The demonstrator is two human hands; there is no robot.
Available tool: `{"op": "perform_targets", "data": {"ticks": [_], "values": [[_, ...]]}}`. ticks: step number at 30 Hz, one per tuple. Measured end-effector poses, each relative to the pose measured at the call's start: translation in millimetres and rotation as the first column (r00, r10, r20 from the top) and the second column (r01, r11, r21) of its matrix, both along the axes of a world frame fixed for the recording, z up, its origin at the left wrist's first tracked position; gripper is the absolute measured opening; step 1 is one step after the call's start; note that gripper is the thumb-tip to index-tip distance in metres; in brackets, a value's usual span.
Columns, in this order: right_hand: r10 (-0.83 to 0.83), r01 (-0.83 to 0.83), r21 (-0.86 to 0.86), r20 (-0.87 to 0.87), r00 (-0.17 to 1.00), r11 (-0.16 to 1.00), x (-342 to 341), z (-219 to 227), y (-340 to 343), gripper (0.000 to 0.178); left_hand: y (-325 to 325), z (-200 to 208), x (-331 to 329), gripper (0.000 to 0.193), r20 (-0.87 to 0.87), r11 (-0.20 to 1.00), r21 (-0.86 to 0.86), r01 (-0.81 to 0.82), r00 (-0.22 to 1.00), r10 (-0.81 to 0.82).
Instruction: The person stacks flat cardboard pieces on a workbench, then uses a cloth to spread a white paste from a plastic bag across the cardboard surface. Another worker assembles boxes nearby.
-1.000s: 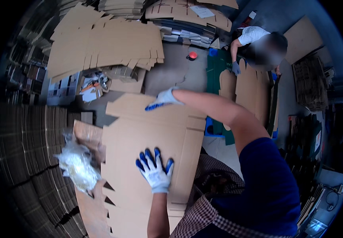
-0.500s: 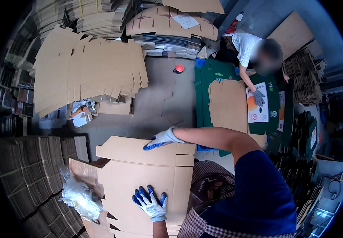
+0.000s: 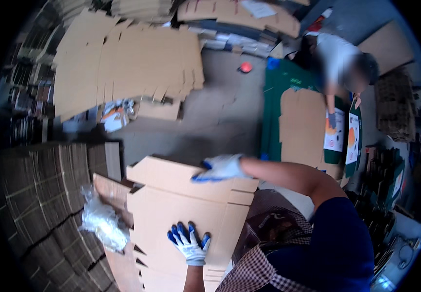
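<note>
Left hand (image 3: 191, 247): fingers are fanning apart, gloved palm facing down, lying on the tan cardboard sheet (image 3: 171, 209). Not gripping anything. Right hand (image 3: 224, 167): is reaching across to the sheet's far flap (image 3: 169, 174), thumb looking apart from the fingers. It's blurring, so can't tell whether it's touching the flap or hovering just over it.

Sheet is lying flat in front of the person, far flap past a crease, notches showing along the left edge. A brown board (image 3: 107, 191) is sticking out from beneath its left side, with a crumpled clear plastic bag (image 3: 102, 221) sitting on it, beside the sheet.

Step in hand, my read: left is steadying the sheet, right is working at the far flap. Next move is calling for the left palm bearing down evenly while the right is getting definite contact along the flap, clear of the notches.

Further out: bundled cardboard (image 3: 40, 194) is standing at left; a stack of flat blanks (image 3: 142, 63) is lying up front-left. A red round object (image 3: 245, 67) is sitting on the floor (image 3: 225, 104). Front-right, a co-worker (image 3: 334, 56) is bending over green printed cardboard (image 3: 272, 104), gloved hand (image 3: 332, 120) reaching down to a printed panel.
</note>
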State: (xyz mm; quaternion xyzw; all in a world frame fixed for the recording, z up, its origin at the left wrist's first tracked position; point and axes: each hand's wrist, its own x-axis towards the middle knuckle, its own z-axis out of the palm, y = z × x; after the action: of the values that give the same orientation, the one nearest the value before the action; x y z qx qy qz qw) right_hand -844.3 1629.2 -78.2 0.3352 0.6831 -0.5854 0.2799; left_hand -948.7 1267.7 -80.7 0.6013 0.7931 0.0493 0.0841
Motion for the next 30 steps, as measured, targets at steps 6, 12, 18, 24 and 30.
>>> {"op": "perform_targets", "data": {"ticks": [6,12,18,24,30], "values": [[-0.38,0.386,-0.68,0.168,0.91,0.624,100.2,-160.7,0.1,0.072,111.5,34.8,-14.4,0.062,0.07,0.982,0.157,0.103,0.991,-0.115],[-0.601,0.445,-0.836,0.184,0.778,0.32,130.3,-189.1,-54.6,0.045,284.8,20.4,-21.0,0.069,0.092,0.886,-0.343,0.312,0.95,-0.299],[-0.872,0.318,-0.946,0.104,0.478,0.062,139.5,-172.1,-76.6,0.043,281.7,10.3,-28.1,0.075,0.159,0.823,-0.434,0.367,0.93,-0.331],[-0.699,0.632,-0.695,0.26,0.666,0.344,134.0,-125.4,-61.3,0.056,244.9,20.9,-35.8,0.09,0.183,0.837,-0.418,0.353,0.935,-0.303],[-0.672,0.595,-0.517,0.049,0.739,0.616,135.4,-103.5,-62.6,0.055,214.1,19.0,-45.0,0.098,0.184,0.859,-0.392,0.329,0.943,-0.278]]}}
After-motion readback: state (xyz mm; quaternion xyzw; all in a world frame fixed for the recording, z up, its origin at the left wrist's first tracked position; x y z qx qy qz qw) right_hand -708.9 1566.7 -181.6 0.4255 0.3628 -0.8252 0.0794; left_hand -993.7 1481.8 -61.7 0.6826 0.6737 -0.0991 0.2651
